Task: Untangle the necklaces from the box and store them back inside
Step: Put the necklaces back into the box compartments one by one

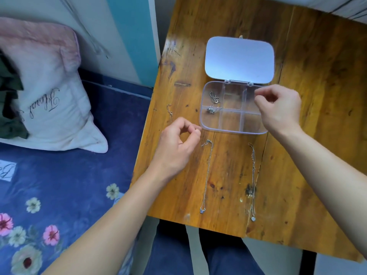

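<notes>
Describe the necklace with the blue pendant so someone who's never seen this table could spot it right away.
Start at the clear compartment box on the wooden table. Two straightened chains lie between it and the table's near edge. Take the left necklace: its pendant is blue, while the right necklace ends in a pale one.

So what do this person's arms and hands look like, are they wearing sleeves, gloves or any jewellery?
Both arms are bare from the bottom edge of the picture to the fingers: no sleeves show and no gloves. The left hand and the right hand show no rings, and neither wrist shows a watch or bracelet. Below the table edge, dark blue trousers cover the legs.
</notes>
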Demonstrator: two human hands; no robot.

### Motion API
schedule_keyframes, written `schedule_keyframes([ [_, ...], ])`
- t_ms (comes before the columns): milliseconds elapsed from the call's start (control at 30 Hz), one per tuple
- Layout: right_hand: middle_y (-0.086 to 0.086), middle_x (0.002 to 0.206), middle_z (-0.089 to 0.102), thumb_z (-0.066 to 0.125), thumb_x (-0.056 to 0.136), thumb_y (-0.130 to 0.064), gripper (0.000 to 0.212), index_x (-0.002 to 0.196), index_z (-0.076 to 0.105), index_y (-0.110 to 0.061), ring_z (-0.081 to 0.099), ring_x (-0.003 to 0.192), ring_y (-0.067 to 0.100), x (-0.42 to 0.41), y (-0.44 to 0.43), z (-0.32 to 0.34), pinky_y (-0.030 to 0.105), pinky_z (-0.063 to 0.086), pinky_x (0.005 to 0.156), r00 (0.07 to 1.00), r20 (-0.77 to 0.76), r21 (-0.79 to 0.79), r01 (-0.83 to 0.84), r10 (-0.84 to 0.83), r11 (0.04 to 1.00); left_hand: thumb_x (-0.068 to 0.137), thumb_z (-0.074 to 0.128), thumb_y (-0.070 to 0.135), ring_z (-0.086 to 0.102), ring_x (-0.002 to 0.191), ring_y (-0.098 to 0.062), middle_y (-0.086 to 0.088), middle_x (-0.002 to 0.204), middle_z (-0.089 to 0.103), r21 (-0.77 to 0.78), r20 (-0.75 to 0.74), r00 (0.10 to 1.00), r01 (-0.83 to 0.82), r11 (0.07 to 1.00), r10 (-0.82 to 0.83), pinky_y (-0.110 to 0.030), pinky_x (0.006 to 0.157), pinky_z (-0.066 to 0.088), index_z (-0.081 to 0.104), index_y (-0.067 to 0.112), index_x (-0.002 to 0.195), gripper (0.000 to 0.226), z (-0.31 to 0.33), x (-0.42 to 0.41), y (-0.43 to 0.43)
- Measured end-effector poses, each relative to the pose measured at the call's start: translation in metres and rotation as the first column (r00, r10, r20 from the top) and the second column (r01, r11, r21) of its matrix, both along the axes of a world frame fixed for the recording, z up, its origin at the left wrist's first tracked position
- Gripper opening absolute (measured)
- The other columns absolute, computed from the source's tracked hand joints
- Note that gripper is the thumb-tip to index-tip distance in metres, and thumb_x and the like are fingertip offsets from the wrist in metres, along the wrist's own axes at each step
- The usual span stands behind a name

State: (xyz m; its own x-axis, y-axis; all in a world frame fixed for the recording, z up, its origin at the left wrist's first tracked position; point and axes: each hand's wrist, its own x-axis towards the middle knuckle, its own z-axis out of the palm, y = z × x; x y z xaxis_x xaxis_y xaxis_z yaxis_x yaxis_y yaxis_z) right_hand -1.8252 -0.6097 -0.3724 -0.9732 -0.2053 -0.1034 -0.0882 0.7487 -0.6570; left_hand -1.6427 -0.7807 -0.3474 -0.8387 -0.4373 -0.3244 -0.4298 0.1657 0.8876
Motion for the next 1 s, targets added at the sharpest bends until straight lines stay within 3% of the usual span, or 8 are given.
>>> schedule_keyframes([
  [100, 0.006, 0.116, 0.065, 0.059, 0.083, -0.021, 0.030, 0.112, 0.067, -0.019, 0.057, 0.109, 0.023, 0.007, 0.030, -0.005, 0.030, 0.040, 0.085, 0.997, -0.081, 0.157, 0.023, -0.010, 0.987, 0.095, 0.056, 0.012, 0.066, 0.070, -0.014, -0.005, 0.080, 0.074, 0.064, -0.116, 0.991, -0.056, 0.996, 0.063, -0.027, 0.065, 0.050, 0.054, 0.004, 0.083, 0.014, 0.028, -0.021, 0.001],
  [267, 0.008, 0.131, 0.058, 0.062, 0.088, -0.028, 0.056, 0.139, 0.045, -0.015, 0.057, 0.112, 0.023, 0.013, 0.051, -0.021, 0.042, 0.046, 0.097, 0.990, 0.095, 0.184, 0.088, -0.107, 0.979, 0.097, 0.051, 0.012, 0.072, 0.081, -0.029, -0.011, 0.075, 0.073, 0.294, -0.162, 0.974, -0.108, 0.950, 0.161, -0.045, 0.083, 0.058, 0.052, 0.010, 0.086, 0.011, 0.055, -0.058, -0.002],
  [400, 0.012, 0.111, 0.070, 0.058, 0.091, -0.019, 0.037, 0.126, 0.059, -0.007, 0.065, 0.098, 0.023, 0.015, 0.050, -0.030, 0.032, 0.047, 0.090, 0.978, 0.180, 0.050, 0.099, -0.107, 0.994, 0.098, 0.049, 0.010, 0.071, 0.076, -0.032, -0.009, 0.069, 0.071, 0.423, -0.101, 0.972, -0.152, 0.893, 0.214, -0.044, 0.078, 0.059, 0.051, 0.010, 0.085, 0.012, 0.053, -0.082, -0.002],
  [567, 0.011, 0.110, 0.071, 0.055, 0.093, -0.019, 0.030, 0.119, 0.066, -0.008, 0.065, 0.101, 0.027, 0.017, 0.050, -0.033, 0.037, 0.050, 0.090, 0.981, 0.171, 0.014, 0.090, -0.091, 0.996, 0.098, 0.048, 0.008, 0.069, 0.070, -0.027, -0.013, 0.071, 0.068, 0.384, -0.021, 0.981, -0.171, 0.907, 0.194, -0.032, 0.065, 0.058, 0.050, 0.009, 0.086, 0.012, 0.026, -0.090, 0.006],
  [700, 0.008, 0.113, 0.070, 0.054, 0.094, -0.023, 0.031, 0.120, 0.066, -0.011, 0.063, 0.101, 0.026, 0.017, 0.053, -0.032, 0.032, 0.049, 0.085, 0.986, 0.162, 0.018, 0.049, -0.051, 0.999, 0.096, 0.051, 0.006, 0.068, 0.071, -0.025, -0.014, 0.072, 0.066, 0.266, 0.041, 0.986, -0.164, 0.950, 0.159, -0.036, 0.070, 0.055, 0.050, 0.009, 0.082, 0.014, 0.001, -0.085, 0.015],
  [800, 0.008, 0.116, 0.068, 0.053, 0.094, -0.024, 0.032, 0.123, 0.064, -0.012, 0.061, 0.105, 0.027, 0.017, 0.053, -0.028, 0.038, 0.050, 0.088, 0.991, 0.135, 0.062, 0.018, -0.026, 0.998, 0.092, 0.059, 0.013, 0.064, 0.076, -0.025, -0.012, 0.079, 0.067, -0.037, 0.047, 0.997, -0.053, 0.998, 0.055, -0.041, 0.075, 0.053, 0.056, 0.009, 0.080, 0.013, -0.015, -0.075, 0.016],
  [933, 0.005, 0.116, 0.063, 0.057, 0.091, -0.027, 0.032, 0.121, 0.063, -0.020, 0.057, 0.107, 0.023, 0.016, 0.038, -0.008, 0.033, 0.044, 0.080, 0.990, -0.128, 0.159, -0.037, 0.058, 0.987, 0.087, 0.064, 0.019, 0.054, 0.077, -0.016, -0.004, 0.086, 0.061, -0.357, 0.003, 1.000, 0.011, 0.934, -0.011, -0.033, 0.070, 0.047, 0.062, 0.010, 0.078, 0.013, -0.026, -0.062, 0.018],
  [1000, 0.000, 0.103, 0.067, 0.059, 0.089, -0.029, 0.028, 0.114, 0.067, -0.022, 0.061, 0.098, 0.020, 0.012, 0.017, 0.001, 0.032, 0.048, 0.076, 0.979, -0.116, 0.126, -0.153, 0.168, 0.980, 0.086, 0.065, 0.018, 0.055, 0.083, -0.019, -0.005, 0.089, 0.059, -0.413, 0.028, 1.000, 0.010, 0.910, 0.001, -0.035, 0.073, 0.047, 0.062, 0.012, 0.077, 0.011, -0.032, -0.056, 0.019],
])
